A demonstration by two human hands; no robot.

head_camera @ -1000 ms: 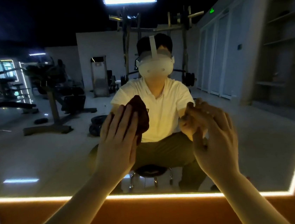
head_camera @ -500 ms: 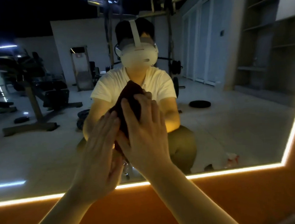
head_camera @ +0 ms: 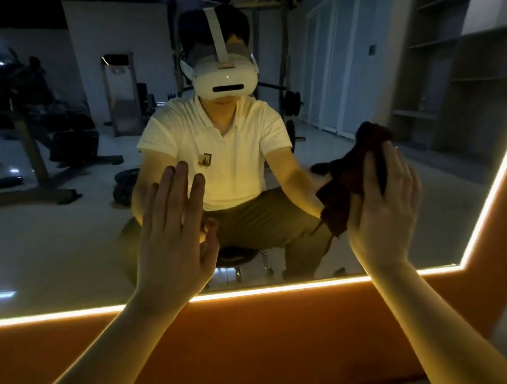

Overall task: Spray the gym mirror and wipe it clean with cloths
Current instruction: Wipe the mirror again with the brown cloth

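Observation:
The gym mirror (head_camera: 62, 245) fills the upper part of the view, edged by a glowing light strip. A dark brown cloth (head_camera: 348, 178) is pressed against the glass at the lower right, under my right hand (head_camera: 380, 209), which holds it flat with the palm. My left hand (head_camera: 171, 232) rests flat on the glass at lower centre, fingers spread, with nothing in it. No spray bottle is in view.
Below the mirror runs an orange wall panel (head_camera: 263, 342). The light strip (head_camera: 54, 315) follows the bottom edge and slants up on the right. The glass reflects a seated person, a stool, gym machines and shelving.
The cloth has gone from my left hand to my right hand, which has swept it right toward the slanted edge. My left hand now lies bare on the glass.

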